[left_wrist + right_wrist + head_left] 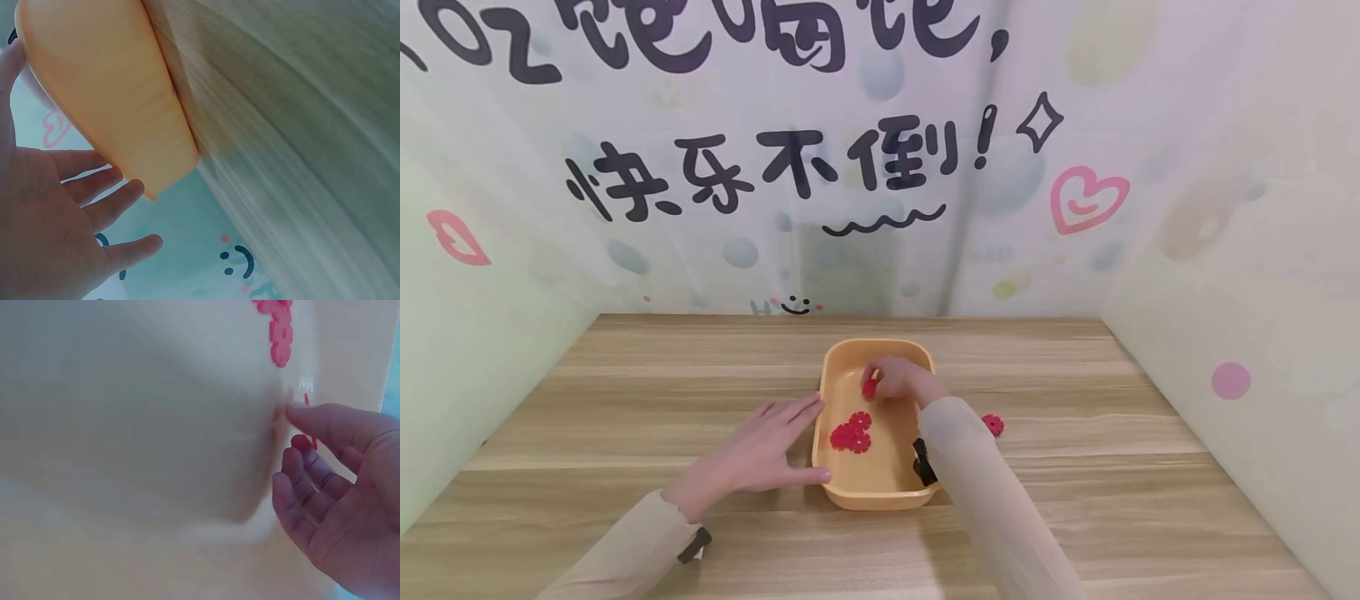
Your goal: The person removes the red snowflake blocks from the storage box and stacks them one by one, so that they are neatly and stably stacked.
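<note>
An orange plastic bin (880, 502) stands on the table, its outer side (106, 81) filling much of the left wrist view. My left hand (760, 454) spreads its fingers along the bin's left rim, with straight fingertips (134, 187) right at the edge. Inside the bin, toward its far end, my right hand (898, 377) pinches a red snowflake disc (869, 389) between thumb and fingers; most of that disc is hidden by the fingers in the right wrist view. Several more red snowflake discs (852, 435) lie overlapping on the bin floor, left of the middle.
Another red snowflake disc (992, 425) lies on the wood-grain table (1112, 483), right of the bin and partly behind the right sleeve (977, 467). A printed white backdrop (880, 250) rises behind the table, with pale walls at both sides.
</note>
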A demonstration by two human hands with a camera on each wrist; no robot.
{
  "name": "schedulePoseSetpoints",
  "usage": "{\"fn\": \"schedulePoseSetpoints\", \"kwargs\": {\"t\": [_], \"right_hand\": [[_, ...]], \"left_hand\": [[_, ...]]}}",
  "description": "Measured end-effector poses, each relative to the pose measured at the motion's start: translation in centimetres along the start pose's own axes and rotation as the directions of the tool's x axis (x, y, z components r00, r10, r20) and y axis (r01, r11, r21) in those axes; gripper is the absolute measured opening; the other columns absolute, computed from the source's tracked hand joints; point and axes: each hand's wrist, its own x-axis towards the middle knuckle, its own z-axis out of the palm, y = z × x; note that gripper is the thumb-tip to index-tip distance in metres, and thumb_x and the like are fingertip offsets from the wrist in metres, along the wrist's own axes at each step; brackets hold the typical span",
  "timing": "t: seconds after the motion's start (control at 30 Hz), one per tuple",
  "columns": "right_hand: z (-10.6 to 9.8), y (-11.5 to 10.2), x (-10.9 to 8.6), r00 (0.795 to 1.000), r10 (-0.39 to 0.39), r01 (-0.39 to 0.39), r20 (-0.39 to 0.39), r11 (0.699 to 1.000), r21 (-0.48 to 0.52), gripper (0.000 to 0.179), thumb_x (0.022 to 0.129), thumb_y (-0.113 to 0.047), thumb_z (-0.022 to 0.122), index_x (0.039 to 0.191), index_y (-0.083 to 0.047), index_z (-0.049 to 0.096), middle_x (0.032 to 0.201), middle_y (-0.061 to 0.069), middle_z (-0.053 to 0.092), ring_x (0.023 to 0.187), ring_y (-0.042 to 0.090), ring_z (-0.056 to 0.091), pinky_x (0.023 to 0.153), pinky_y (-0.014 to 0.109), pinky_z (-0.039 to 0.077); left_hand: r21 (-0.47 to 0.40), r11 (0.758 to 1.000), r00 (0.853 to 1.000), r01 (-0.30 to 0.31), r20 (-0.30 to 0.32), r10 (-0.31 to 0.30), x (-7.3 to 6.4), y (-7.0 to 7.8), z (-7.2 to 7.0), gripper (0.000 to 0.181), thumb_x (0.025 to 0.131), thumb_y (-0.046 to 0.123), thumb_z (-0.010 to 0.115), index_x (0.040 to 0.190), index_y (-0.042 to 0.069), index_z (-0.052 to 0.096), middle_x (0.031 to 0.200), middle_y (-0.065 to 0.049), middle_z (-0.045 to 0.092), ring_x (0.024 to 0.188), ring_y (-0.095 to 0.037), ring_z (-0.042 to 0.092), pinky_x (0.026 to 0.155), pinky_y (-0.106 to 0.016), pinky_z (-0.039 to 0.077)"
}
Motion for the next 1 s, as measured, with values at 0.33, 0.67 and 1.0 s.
{"fn": "schedulePoseSetpoints", "kwargs": {"t": [0.33,0.67,1.0], "right_hand": [[-1.3,-2.2,-0.3,0.994,-0.108,0.107,0.002,0.989,-0.102,0.028,0.074,-0.008,0.069,0.098,-0.01,0.055,0.086,0.001,0.054,0.079,0.017,0.051,0.07,0.025,0.045],[-3.4,-3.0,-1.6,0.984,-0.178,0.173,-0.011,0.967,-0.184,0.028,0.074,-0.008,0.068,0.099,-0.011,0.055,0.091,0.001,0.054,0.084,0.016,0.051,0.074,0.029,0.043],[-5.4,-2.1,-4.1,0.965,-0.261,0.26,0.015,0.954,-0.151,0.029,0.074,-0.004,0.067,0.101,-0.008,0.055,0.093,0.003,0.054,0.086,0.019,0.05,0.071,0.028,0.045]], "left_hand": [[-0.009,1.0,1.0,0.013,0.024,-0.013,-0.1,0.1,-0.1,0.09,0.072,0.064,0.053,0.135,0.004,0.034,0.14,-0.008,0.029,0.12,-0.026,0.035,0.096,-0.05,0.023],[-0.018,1.0,1.0,0.016,0.023,-0.015,-0.1,0.0,-0.2,0.089,0.072,0.063,0.055,0.135,0.003,0.034,0.139,-0.008,0.029,0.12,-0.026,0.034,0.095,-0.051,0.023],[-0.003,1.0,1.0,0.005,0.012,-0.005,-0.1,0.1,-0.2,0.09,0.072,0.063,0.055,0.135,0.003,0.034,0.139,-0.009,0.03,0.12,-0.027,0.035,0.095,-0.051,0.023]]}}
